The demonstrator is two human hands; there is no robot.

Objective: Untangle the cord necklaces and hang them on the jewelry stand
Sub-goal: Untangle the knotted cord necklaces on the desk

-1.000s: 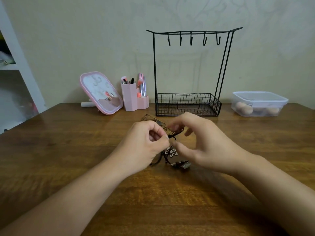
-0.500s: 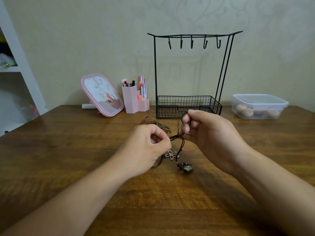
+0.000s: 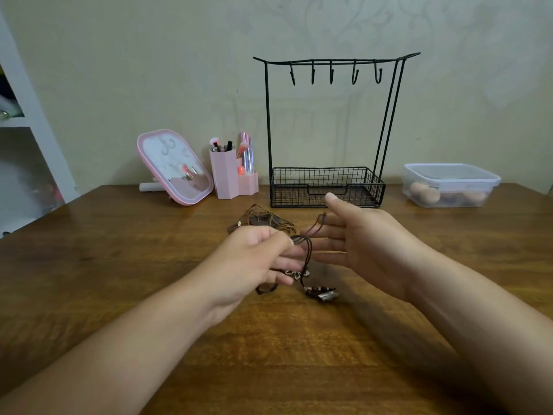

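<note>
A tangle of dark brown cord necklaces lies mid-table, with a flower pendant and a metal pendant resting on the wood. My left hand pinches the cords between thumb and fingers. My right hand is spread with straight fingers, and a cord loop runs over its fingertips. More brown cords lie in a heap behind my left hand. The black wire jewelry stand rises at the back, its several hooks bare.
A pink mirror and pink brush holder stand left of the stand's wire basket. A lidded plastic box sits at the back right. A white shelf borders the table's left side.
My right hand has opened from a pinch to straight, spread fingers, with a cord loop across them. My left hand keeps its pinch on the cords, and the metal pendant slid a little right.
</note>
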